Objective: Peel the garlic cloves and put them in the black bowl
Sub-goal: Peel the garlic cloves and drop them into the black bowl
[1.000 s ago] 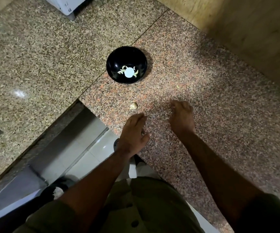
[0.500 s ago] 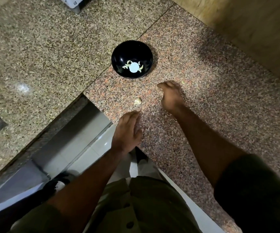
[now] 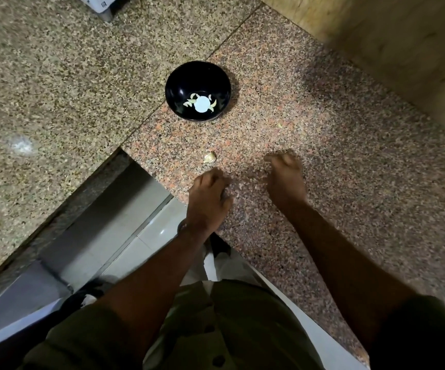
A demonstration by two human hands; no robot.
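Note:
The black bowl stands on the reddish granite counter and holds several peeled garlic cloves around a bright glare spot. One unpeeled garlic clove lies on the counter between the bowl and my hands. My left hand rests palm down just below that clove, fingers bent and loose, holding nothing I can see. To its right, my right hand is curled into a loose fist on the counter. Nothing shows in it, and its palm side is hidden.
A small scrap of garlic skin lies right of the bowl. The counter edge drops to a tiled floor at lower left. A wooden wall closes the far right. A white appliance corner sits at the top.
My right hand reached forward to the right of the bowl, then pulled back beside my left hand, fingers now curled. My left hand stayed in place, its fingers more bent.

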